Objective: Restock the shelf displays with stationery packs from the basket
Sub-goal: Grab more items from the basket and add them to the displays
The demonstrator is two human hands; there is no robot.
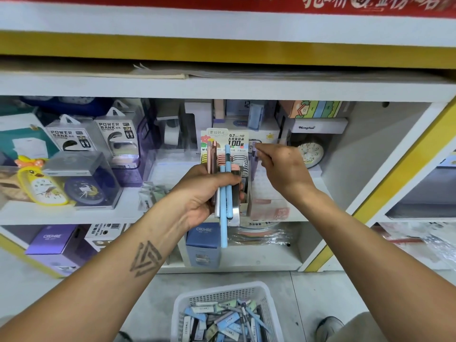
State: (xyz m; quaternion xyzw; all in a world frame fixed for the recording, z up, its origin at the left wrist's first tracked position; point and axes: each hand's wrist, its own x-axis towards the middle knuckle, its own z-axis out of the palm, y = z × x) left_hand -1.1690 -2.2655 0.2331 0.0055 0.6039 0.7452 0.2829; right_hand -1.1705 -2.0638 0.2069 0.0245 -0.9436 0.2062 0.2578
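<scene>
My left hand (pixel 206 191) grips a bundle of stationery packs (pixel 225 193), pink, white and light blue, held upright in front of the middle shelf. Behind it stands a cardboard display stand (pixel 228 140) with a lead-refill header card and rows of small packs. My right hand (pixel 277 164) pinches a small purple pack (pixel 255 149) at the right side of that display. On the floor below sits a white plastic basket (pixel 182 307) with several blue, green and white packs (pixel 222 322) lying loose inside.
Power bank boxes (pixel 71 137) and boxed clocks (pixel 84 183) fill the shelf's left side. A round alarm clock (pixel 311 153) stands just right of my right hand. Purple and blue boxes (pixel 203 243) sit on the lower shelf. A shoe (pixel 329 325) is beside the basket.
</scene>
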